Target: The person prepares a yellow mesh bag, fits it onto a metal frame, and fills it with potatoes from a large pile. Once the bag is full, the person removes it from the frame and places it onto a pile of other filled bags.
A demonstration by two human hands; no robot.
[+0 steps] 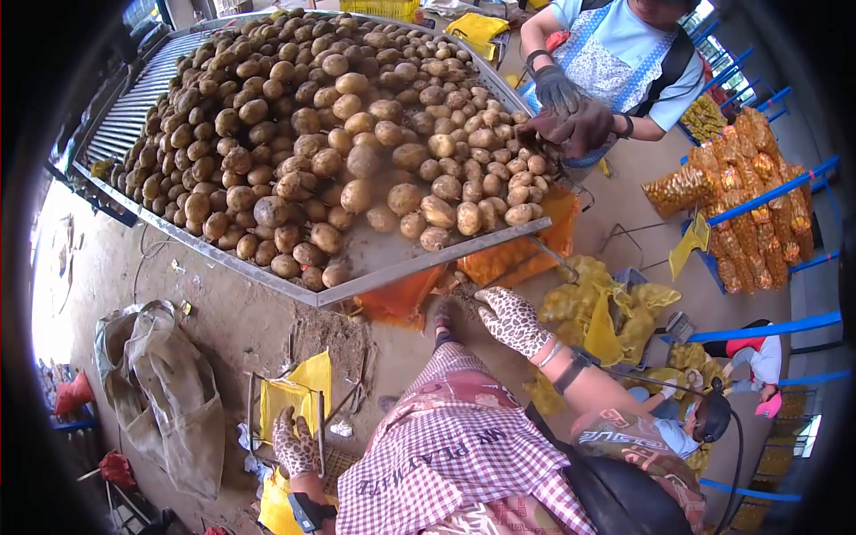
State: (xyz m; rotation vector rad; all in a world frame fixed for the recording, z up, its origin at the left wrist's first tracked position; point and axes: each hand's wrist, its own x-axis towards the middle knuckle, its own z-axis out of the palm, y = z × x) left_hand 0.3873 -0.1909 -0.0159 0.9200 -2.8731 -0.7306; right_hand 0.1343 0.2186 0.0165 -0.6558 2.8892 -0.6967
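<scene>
Both of my hands wear leopard-print gloves. My right hand (515,323) reaches out below the corner of the potato table, fingers stretched and apart, holding nothing. My left hand (294,446) is low on the left, fingers extended, right beside a metal stand (322,423) with a yellow mesh bag (308,385) hung on it. Ahead, a heap of potatoes (312,134) covers most of the metal-rimmed sorting table (410,278). Orange mesh bags (526,245) hang under its edge. A checked apron (428,473) covers my lap.
A co-worker (615,62) in dark gloves stands across the table's right corner. Filled yellow mesh bags (580,303) lie to my right, with stacked potato sacks (749,196) beyond. Large beige sacks (169,392) lie at left. Another person (704,419) crouches at right.
</scene>
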